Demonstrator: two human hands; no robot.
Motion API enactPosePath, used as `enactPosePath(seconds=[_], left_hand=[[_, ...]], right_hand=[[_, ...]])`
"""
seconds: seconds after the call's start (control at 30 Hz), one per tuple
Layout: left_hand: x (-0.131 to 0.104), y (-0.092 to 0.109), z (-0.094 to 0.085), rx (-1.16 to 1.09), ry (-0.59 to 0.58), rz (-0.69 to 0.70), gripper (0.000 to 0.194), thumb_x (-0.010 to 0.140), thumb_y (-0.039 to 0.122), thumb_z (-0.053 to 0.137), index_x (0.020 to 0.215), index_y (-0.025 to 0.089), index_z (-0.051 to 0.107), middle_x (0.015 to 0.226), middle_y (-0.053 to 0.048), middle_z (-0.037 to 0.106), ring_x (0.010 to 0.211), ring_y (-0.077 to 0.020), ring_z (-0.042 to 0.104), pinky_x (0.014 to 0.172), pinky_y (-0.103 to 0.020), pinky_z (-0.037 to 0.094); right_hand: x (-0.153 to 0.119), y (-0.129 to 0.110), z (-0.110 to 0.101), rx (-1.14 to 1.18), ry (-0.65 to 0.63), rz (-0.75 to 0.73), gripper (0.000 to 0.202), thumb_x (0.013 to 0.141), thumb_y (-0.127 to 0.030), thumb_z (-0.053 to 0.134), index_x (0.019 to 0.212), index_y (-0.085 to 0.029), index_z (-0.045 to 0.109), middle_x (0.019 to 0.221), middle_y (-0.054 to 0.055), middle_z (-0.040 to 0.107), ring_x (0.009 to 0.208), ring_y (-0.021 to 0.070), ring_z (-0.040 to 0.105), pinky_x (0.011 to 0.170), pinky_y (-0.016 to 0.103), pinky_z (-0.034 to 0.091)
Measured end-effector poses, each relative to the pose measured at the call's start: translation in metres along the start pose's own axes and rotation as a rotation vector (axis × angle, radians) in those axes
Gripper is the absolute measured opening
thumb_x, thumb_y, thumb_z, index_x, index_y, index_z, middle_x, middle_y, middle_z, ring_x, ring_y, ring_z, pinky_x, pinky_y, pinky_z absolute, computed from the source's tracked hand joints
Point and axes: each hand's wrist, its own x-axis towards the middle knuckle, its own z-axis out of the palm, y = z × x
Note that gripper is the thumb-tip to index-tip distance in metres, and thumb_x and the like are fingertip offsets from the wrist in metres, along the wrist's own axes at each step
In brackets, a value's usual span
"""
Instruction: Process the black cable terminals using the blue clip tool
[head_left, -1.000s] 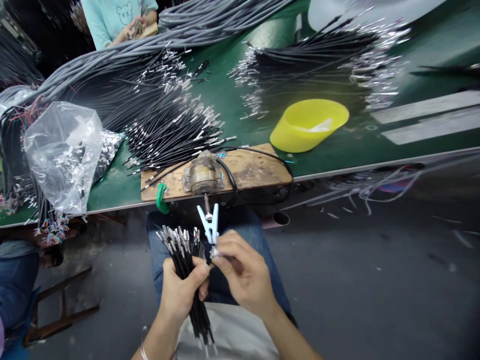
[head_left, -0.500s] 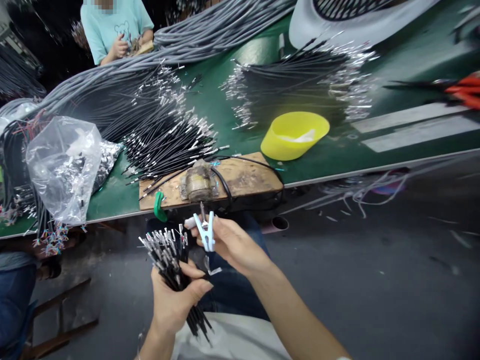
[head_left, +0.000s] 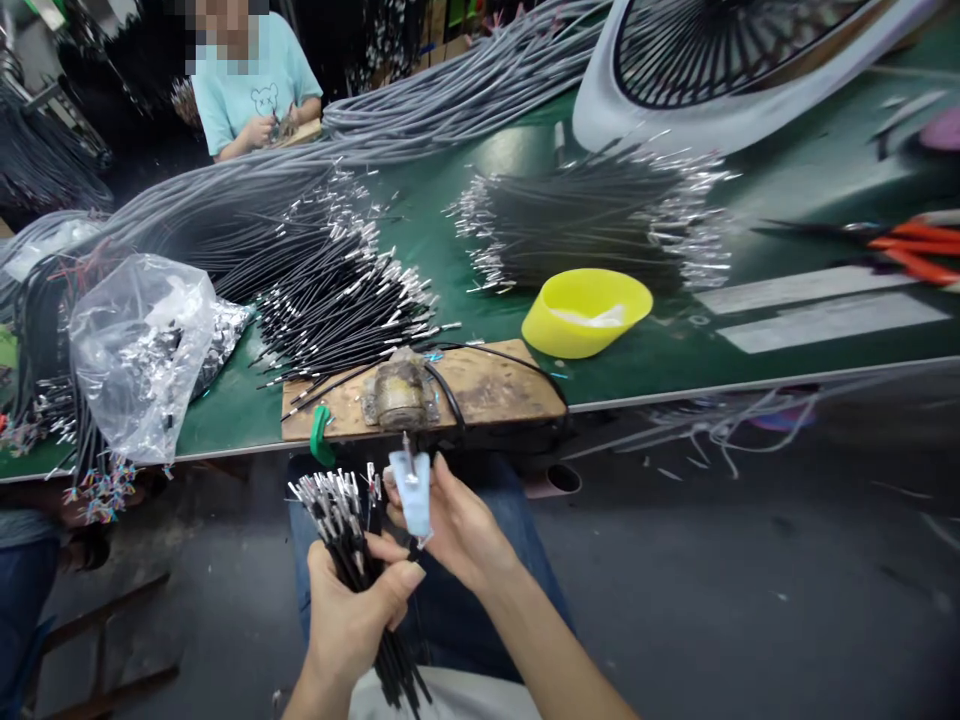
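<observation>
My left hand [head_left: 349, 610] is closed round a bundle of black cables [head_left: 337, 520] with silvery ends pointing up and away. Its thumb and forefinger pinch close to a short cable end at the clip's lower tip. My right hand [head_left: 465, 535] curls round a light blue plastic clip [head_left: 414, 495], thumb on one side and fingers partly hidden behind. The clip sits at the metal shaft [head_left: 407, 443] of a small, grimy motor [head_left: 400, 393]. The motor is fixed on a wooden board [head_left: 495, 385] at the table's edge.
A green clamp [head_left: 321, 436] grips the board. Black cable piles [head_left: 337, 300] lie behind, beside a clear plastic bag [head_left: 139, 350]. Rightward are a yellow container [head_left: 585, 315], orange-handled pliers [head_left: 915, 245] and a fan [head_left: 697, 70]. A person [head_left: 255, 85] works across the table [head_left: 465, 290].
The light blue clip has turned and shows a broad flat side instead of its two splayed legs. The silvery bent end below it now sits closer to the clip. The view has tilted up slightly.
</observation>
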Motion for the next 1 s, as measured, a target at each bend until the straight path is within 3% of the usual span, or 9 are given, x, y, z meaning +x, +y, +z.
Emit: enactPosePath(seconds=[0.13, 0.3, 0.37, 0.47, 0.53, 0.63, 0.73, 0.87, 1.0], left_hand=[[-0.006, -0.001, -0.005, -0.009, -0.028, -0.047, 0.037, 0.057, 0.042, 0.08, 0.065, 0.012, 0.06, 0.053, 0.002, 0.052, 0.033, -0.003, 0.039, 0.034, -0.019, 0.027], [-0.006, -0.009, -0.013, -0.022, -0.052, -0.1, 0.039, 0.062, 0.051, 0.074, 0.065, 0.014, 0.062, 0.037, 0.006, 0.039, 0.03, -0.0035, 0.033, 0.033, -0.019, 0.029], [-0.004, -0.013, -0.015, -0.007, -0.011, -0.088, 0.035, 0.063, 0.046, 0.075, 0.078, 0.014, 0.068, 0.042, 0.006, 0.045, 0.031, -0.0037, 0.034, 0.032, -0.019, 0.031], [-0.003, -0.015, -0.015, 0.043, 0.064, -0.041, 0.038, 0.065, 0.032, 0.075, 0.099, 0.015, 0.07, 0.063, -0.001, 0.065, 0.033, -0.0027, 0.039, 0.034, -0.018, 0.033], [-0.004, -0.016, -0.013, 0.076, 0.086, -0.012, 0.04, 0.066, 0.023, 0.072, 0.105, 0.013, 0.07, 0.073, -0.004, 0.07, 0.036, -0.0043, 0.045, 0.038, -0.019, 0.037], [-0.007, -0.016, -0.009, 0.111, 0.1, 0.033, 0.037, 0.065, 0.013, 0.069, 0.103, 0.011, 0.072, 0.08, -0.006, 0.073, 0.062, -0.0154, 0.064, 0.06, -0.023, 0.051], [-0.009, -0.017, -0.007, 0.146, 0.13, 0.061, 0.027, 0.064, 0.01, 0.067, 0.091, 0.01, 0.074, 0.091, -0.009, 0.073, 0.089, -0.0237, 0.065, 0.079, -0.028, 0.051], [-0.008, -0.019, -0.01, 0.202, 0.156, 0.051, 0.015, 0.06, 0.009, 0.069, 0.074, 0.007, 0.072, 0.073, -0.008, 0.071, 0.07, -0.0204, 0.064, 0.065, -0.027, 0.051], [-0.008, -0.018, -0.012, 0.22, 0.122, 0.027, 0.01, 0.059, 0.015, 0.072, 0.063, 0.008, 0.068, 0.06, -0.003, 0.064, 0.056, -0.0133, 0.055, 0.055, -0.023, 0.046]], right_hand=[[-0.008, 0.006, -0.019, -0.071, 0.049, -0.047, 0.035, 0.068, -0.053, 0.071, 0.078, -0.019, 0.071, 0.064, 0.002, 0.06, 0.056, 0.0127, 0.048, 0.053, 0.025, 0.04], [-0.031, 0.009, -0.023, -0.388, 0.135, -0.274, 0.028, 0.072, -0.044, 0.07, 0.068, -0.017, 0.064, 0.062, -0.001, 0.05, 0.057, 0.0112, 0.043, 0.053, 0.024, 0.036], [-0.04, 0.01, -0.017, -0.573, 0.171, -0.463, 0.024, 0.079, -0.036, 0.065, 0.064, -0.018, 0.061, 0.062, -0.001, 0.049, 0.058, 0.012, 0.044, 0.052, 0.025, 0.036], [-0.05, 0.013, -0.003, -0.89, 0.173, -0.754, 0.017, 0.081, -0.019, 0.062, 0.064, -0.019, 0.059, 0.058, -0.002, 0.049, 0.056, 0.013, 0.044, 0.051, 0.026, 0.035], [-0.053, 0.017, 0.007, -1.098, 0.119, -0.837, 0.012, 0.079, -0.012, 0.063, 0.071, -0.02, 0.061, 0.06, -0.001, 0.055, 0.058, 0.0146, 0.048, 0.054, 0.028, 0.038], [-0.053, 0.024, 0.016, -1.294, 0.036, -0.822, 0.011, 0.077, -0.01, 0.064, 0.08, -0.02, 0.062, 0.068, 0.001, 0.06, 0.066, 0.0183, 0.053, 0.062, 0.032, 0.044], [-0.052, 0.028, 0.019, -1.348, 0.011, -0.765, 0.009, 0.079, -0.011, 0.06, 0.08, -0.02, 0.06, 0.073, 0.004, 0.062, 0.072, 0.0205, 0.056, 0.062, 0.032, 0.046], [-0.054, 0.026, 0.019, -1.355, -0.02, -0.725, 0.017, 0.086, -0.012, 0.049, 0.077, -0.02, 0.06, 0.075, 0.006, 0.063, 0.073, 0.0203, 0.058, 0.064, 0.033, 0.047], [-0.055, 0.027, 0.018, -1.346, 0.051, -0.786, 0.021, 0.087, -0.011, 0.046, 0.07, -0.02, 0.057, 0.062, 0.002, 0.056, 0.061, 0.017, 0.051, 0.056, 0.03, 0.042]])
